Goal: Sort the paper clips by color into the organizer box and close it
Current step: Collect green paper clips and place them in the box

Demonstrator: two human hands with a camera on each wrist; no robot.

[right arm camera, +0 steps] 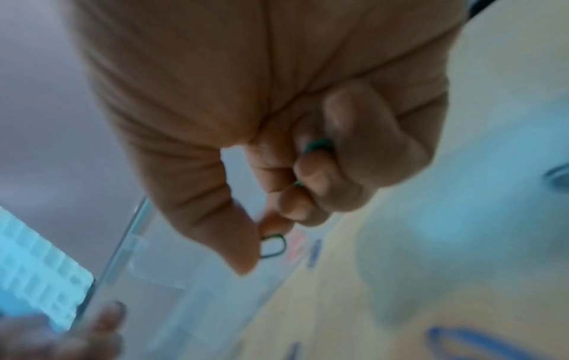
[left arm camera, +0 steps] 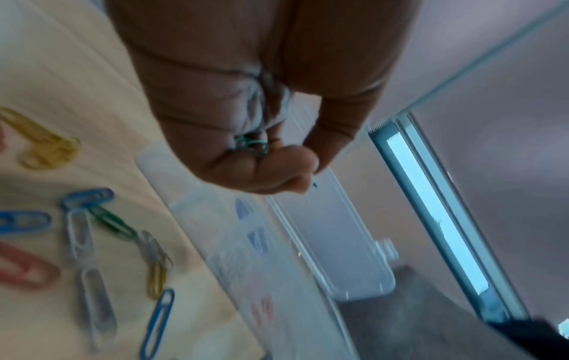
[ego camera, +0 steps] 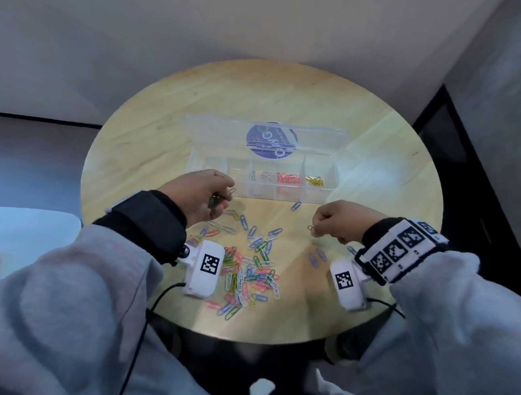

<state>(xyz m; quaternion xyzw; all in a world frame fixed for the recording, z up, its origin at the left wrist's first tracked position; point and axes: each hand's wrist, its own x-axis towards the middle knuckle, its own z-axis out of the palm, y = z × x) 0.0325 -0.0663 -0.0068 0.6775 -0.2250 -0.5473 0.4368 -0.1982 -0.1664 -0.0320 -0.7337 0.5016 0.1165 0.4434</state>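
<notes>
A clear organizer box (ego camera: 328,188) stands open at mid-table, its lid (ego camera: 214,132) laid back. Its compartments hold white (ego camera: 261,176), red (ego camera: 288,178) and yellow clips (ego camera: 314,180). My left hand (ego camera: 205,195) hovers just left of the box front, fingers curled round several green clips (left arm camera: 251,145), one clip sticking out at the fingertips. My right hand (ego camera: 333,221), in front of the box's right end, pinches green clips (right arm camera: 272,246), with more tucked in the curled fingers (right arm camera: 318,146). A mixed pile of coloured clips (ego camera: 250,271) lies between my wrists.
The round wooden table (ego camera: 375,136) has loose blue clips near the box front (ego camera: 296,205) and by my right wrist (ego camera: 318,256). White wrist cameras (ego camera: 204,268) with cables hang over the near edge. A wall stands behind and a dark panel to the right.
</notes>
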